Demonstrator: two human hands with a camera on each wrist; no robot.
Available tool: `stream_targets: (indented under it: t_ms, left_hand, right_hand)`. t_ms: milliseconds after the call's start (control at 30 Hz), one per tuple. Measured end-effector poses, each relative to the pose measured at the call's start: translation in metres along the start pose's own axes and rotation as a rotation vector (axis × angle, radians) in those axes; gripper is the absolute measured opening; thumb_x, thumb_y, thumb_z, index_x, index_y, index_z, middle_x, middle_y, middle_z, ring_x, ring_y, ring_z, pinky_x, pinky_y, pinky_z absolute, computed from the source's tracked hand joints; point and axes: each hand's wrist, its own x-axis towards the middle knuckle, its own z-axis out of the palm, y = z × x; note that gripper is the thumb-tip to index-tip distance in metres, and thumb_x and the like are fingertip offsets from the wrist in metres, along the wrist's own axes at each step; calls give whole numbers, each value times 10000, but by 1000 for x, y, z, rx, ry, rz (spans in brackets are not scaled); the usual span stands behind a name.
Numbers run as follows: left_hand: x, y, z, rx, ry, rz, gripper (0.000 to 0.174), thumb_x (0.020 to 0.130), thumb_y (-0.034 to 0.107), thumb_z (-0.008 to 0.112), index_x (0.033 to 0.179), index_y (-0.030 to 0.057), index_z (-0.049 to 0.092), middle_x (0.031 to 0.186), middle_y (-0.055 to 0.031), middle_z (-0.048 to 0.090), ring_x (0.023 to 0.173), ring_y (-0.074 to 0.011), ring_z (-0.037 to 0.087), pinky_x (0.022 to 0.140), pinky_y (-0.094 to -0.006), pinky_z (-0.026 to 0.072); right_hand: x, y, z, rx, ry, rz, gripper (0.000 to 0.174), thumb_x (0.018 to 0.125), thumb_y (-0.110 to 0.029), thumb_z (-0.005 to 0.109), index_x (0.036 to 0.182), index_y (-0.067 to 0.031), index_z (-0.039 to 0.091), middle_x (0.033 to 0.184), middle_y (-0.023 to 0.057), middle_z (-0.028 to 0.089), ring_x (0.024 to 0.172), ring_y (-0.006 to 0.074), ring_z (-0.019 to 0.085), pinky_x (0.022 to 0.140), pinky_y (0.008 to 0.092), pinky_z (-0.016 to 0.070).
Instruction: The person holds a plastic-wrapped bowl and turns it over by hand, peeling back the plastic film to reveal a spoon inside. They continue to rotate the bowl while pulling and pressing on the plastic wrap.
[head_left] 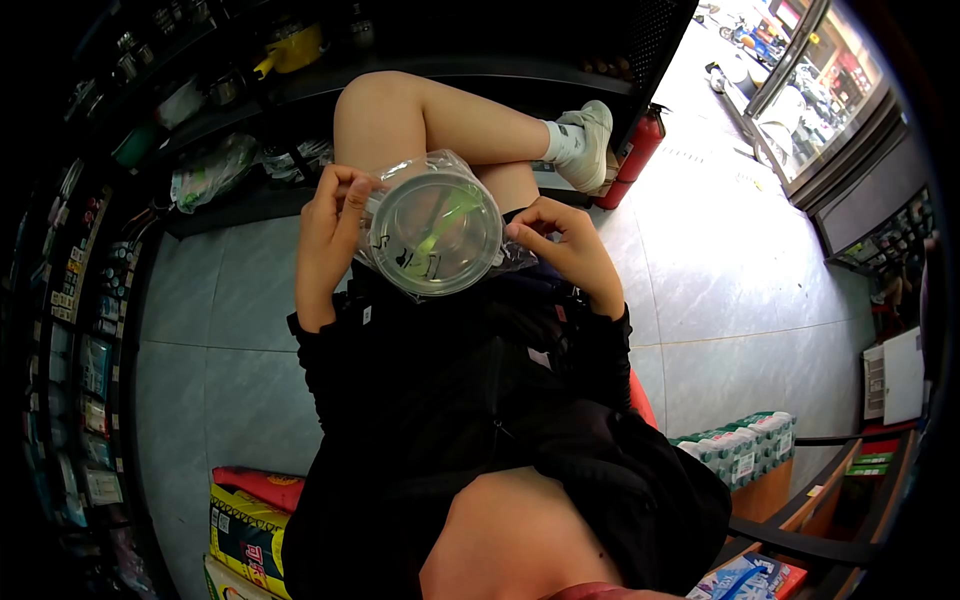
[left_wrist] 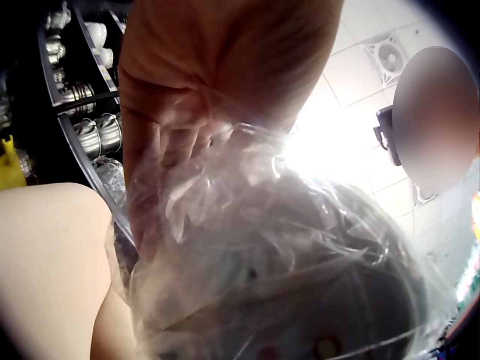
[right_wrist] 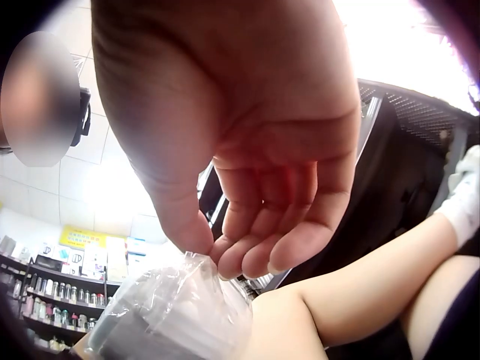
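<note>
A round plastic tub (head_left: 405, 210) with a translucent lid sits over the person's lap inside a clear plastic bag (left_wrist: 225, 217). A light green plastic utensil (head_left: 455, 212) lies across the lid, also within the bag, and dark handwriting-like marks show near it. At the tub's left side, the left hand (head_left: 330, 235) holds the bag's edge between thumb and fingers. Opposite it, the right hand (head_left: 572, 250) pinches a corner of the bag with thumb and fingertip, the other fingers curled, as the right wrist view shows.
The person's legs are crossed, one shoe (head_left: 592, 145) near a red fire extinguisher (head_left: 640, 150). Dark shelves (head_left: 480, 72) with wares stand ahead and to the left. Bright packages (head_left: 245, 530) lie at lower left; a wrapped green-and-white pack (head_left: 740, 445) stands at right.
</note>
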Motion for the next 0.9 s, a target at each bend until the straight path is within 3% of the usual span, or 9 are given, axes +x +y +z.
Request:
stream_targets:
  t_ms: [200,333,400,633,733,833,900]
  left_hand:
    - [1,-1,-1,18,40,4,260,989,274,477,963,25,547,862,-30,635,707,-57,511,617,-191,403]
    - [1,-3,-1,-16,68,25,277,987,290,483,960,22,545,853,-13,620,691,-47,479,604,-188,385]
    - [1,-1,-4,7,81,-3,284,981,304,486,951,27,542,869,-56,665,707,-80,553,620,-222,445]
    - [1,-2,-6,48,186,0,287,979,319,488,955,38,540,869,-58,686,685,-77,568,606,-229,472]
    - [0,-3,-7,-19,164,-25,293,978,340,489,980,49,534,917,-11,646,644,-20,400,574,-176,334]
    - [0,-6,-7,-11,172,-9,284,978,336,490,977,55,534,923,-12,647,632,-21,379,568,-175,323]
    - [1,-4,-8,8,185,5,293,980,335,483,965,47,537,895,-33,673,638,-42,469,577,-197,398]
  right_hand:
    - [3,4,4,-110,108,-128,164,901,-153,602,852,3,607,734,32,578,652,101,522,617,243,426]
    - [3,8,3,138,113,35,189,944,-164,548,852,-6,598,786,13,593,731,87,540,673,224,425]
    - [3,3,-3,142,109,41,203,952,-173,537,863,-5,609,790,14,602,733,80,541,676,221,426]
    - [-3,0,-9,83,15,45,174,899,-187,621,912,-15,641,803,-10,611,727,49,521,671,204,417]
    - [-3,0,-9,105,24,44,169,886,-184,637,909,-17,641,798,-16,607,713,45,513,667,199,413]
    - [-3,3,-8,75,52,28,165,890,-181,630,901,-17,638,781,-22,597,700,41,510,651,191,409]
    - [-2,4,-8,70,77,35,162,895,-182,623,888,-20,635,765,-25,588,694,39,509,635,188,406]
